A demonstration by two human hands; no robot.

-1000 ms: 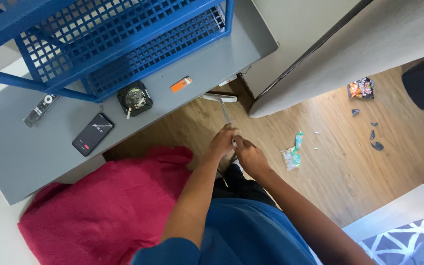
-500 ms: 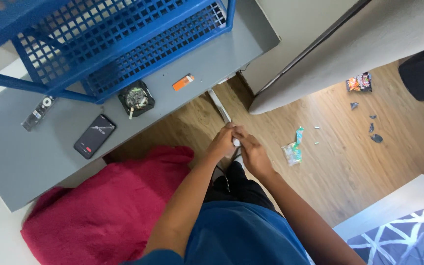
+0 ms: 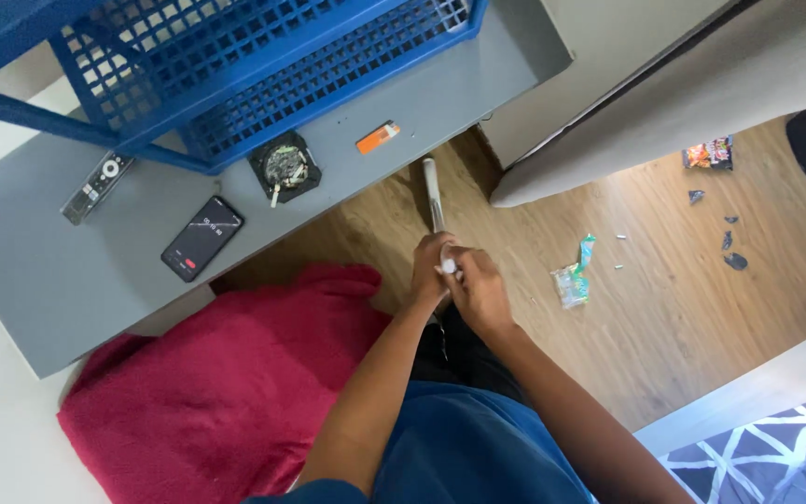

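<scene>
The left hand [image 3: 431, 269] and the right hand [image 3: 478, 291] are pressed close together, and both wrap around the top of a thin white stick [image 3: 434, 194]. The fingers are curled shut on it. The stick goes from the hands down to the wood floor [image 3: 664, 308], and its far end sits just beside the edge of the grey surface [image 3: 67, 280]. It looks like the handle of a broom or mop, but its bottom end is too small to tell.

The cleaning looks like it has hardly begun. A green and clear wrapper [image 3: 575, 278] lies on the floor near the hands. Little dark scraps [image 3: 734, 259] and a bright snack bag [image 3: 711, 152] lie farther off to the right. None of it is in a pile yet.

The floor to the right is open, so there is room to move the stick that way. On the left it is tight. A red blanket [image 3: 226, 383] lies right by the person's legs, and the grey surface edge is close. On that surface sit a phone [image 3: 202, 238], a remote [image 3: 97, 187], an ashtray [image 3: 284, 166] and an orange lighter [image 3: 377, 137], under a blue basket rack [image 3: 263, 65].
</scene>
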